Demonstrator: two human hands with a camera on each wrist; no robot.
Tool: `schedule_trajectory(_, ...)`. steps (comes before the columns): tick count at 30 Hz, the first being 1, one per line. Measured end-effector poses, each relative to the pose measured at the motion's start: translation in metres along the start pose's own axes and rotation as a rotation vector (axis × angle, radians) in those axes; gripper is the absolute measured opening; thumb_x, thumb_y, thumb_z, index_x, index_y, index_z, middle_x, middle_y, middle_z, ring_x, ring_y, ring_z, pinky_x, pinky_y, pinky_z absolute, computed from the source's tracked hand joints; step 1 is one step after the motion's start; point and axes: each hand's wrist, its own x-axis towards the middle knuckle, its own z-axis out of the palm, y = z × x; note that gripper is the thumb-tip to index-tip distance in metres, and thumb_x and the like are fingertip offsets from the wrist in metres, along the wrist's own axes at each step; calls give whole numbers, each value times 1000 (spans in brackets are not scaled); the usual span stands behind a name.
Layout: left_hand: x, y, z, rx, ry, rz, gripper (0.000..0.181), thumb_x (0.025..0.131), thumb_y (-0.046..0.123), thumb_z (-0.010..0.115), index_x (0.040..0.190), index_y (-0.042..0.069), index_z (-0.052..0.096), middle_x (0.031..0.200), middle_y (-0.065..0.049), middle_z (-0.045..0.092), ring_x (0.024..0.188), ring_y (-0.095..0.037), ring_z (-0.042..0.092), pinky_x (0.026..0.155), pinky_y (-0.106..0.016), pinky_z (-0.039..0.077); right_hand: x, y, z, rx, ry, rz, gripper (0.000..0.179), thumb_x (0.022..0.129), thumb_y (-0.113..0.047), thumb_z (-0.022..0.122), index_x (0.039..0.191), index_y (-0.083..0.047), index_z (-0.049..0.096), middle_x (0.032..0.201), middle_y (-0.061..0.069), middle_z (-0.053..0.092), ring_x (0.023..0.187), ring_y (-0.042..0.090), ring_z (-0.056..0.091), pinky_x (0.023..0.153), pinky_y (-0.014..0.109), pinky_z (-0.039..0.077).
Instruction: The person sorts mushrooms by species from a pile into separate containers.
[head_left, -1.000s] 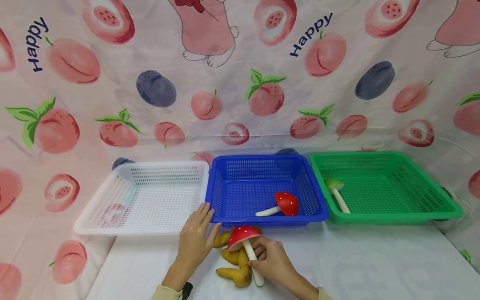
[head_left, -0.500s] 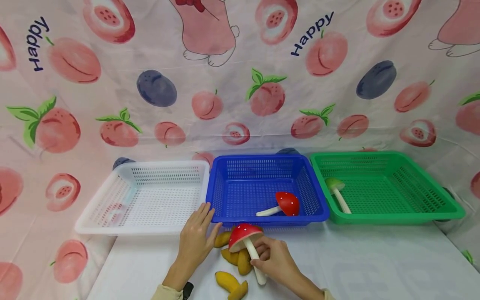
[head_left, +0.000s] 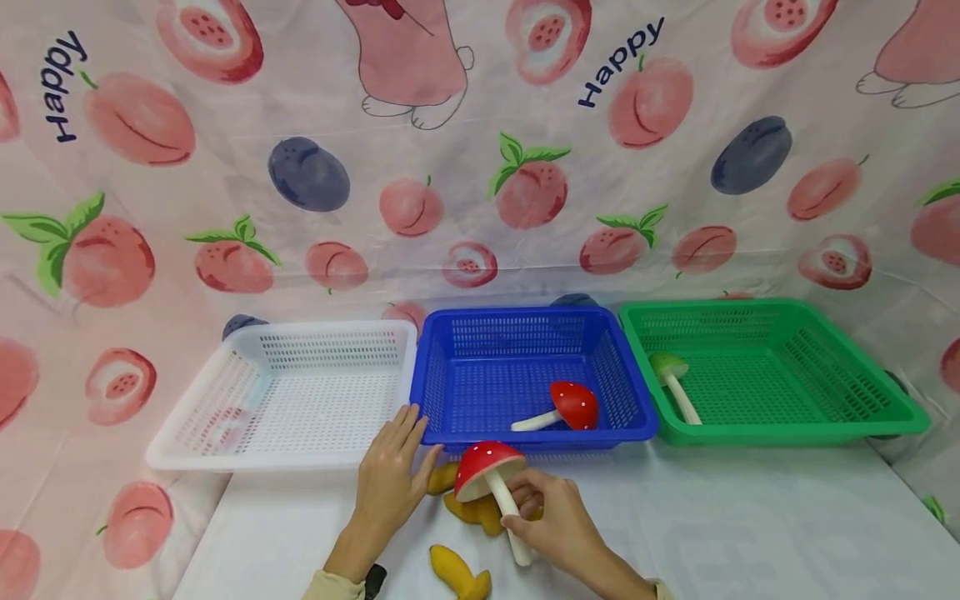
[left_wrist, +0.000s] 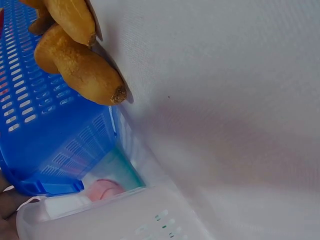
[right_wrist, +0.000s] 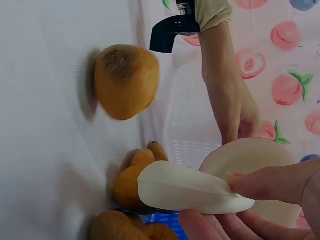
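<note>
The left hand [head_left: 390,471] is back up, its fingers [head_left: 401,427] straight and close together, pointing away from the body, the thumb [head_left: 429,472] spread to the side (the left wrist view catches only part of it). The left forearm [head_left: 351,543] slants in from below. The right hand [head_left: 555,512] pinches, right thumb [right_wrist: 267,183] opposite bent fingertips [right_wrist: 197,226]; the right forearm [head_left: 611,568] enters from the lower right.
</note>
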Motion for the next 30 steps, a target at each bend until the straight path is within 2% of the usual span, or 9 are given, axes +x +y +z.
schedule_trajectory(9, 0, 0, -1, 2, 10, 11, 45, 82, 27, 71, 114, -4, 66, 126, -20, 58, 120, -35, 52, 97, -50, 43, 2, -12, -16, -9, 71, -103, 29, 71, -2, 80, 95, -1, 65, 85, 5, 66, 67, 11, 62, 62, 25, 55)
schedule_trajectory(17, 0, 1, -1, 5, 5, 5, 45, 83, 28, 71, 114, -4, 66, 126, -20, 58, 120, -34, 52, 97, -49, 43, 15, -15, -32, -64, 134, -101, 30, 71, -4, 81, 96, -3, 66, 85, 3, 67, 68, 10, 63, 65, 24, 55)
schedule_trajectory(30, 0, 1, -2, -7, 4, 1, 44, 84, 29, 70, 114, -4, 66, 127, -20, 57, 120, -35, 52, 98, -50, 42, 35, -29, -47, -42, 193, -64, 30, 71, -2, 80, 98, -2, 66, 86, 5, 67, 68, 14, 65, 54, 22, 54)
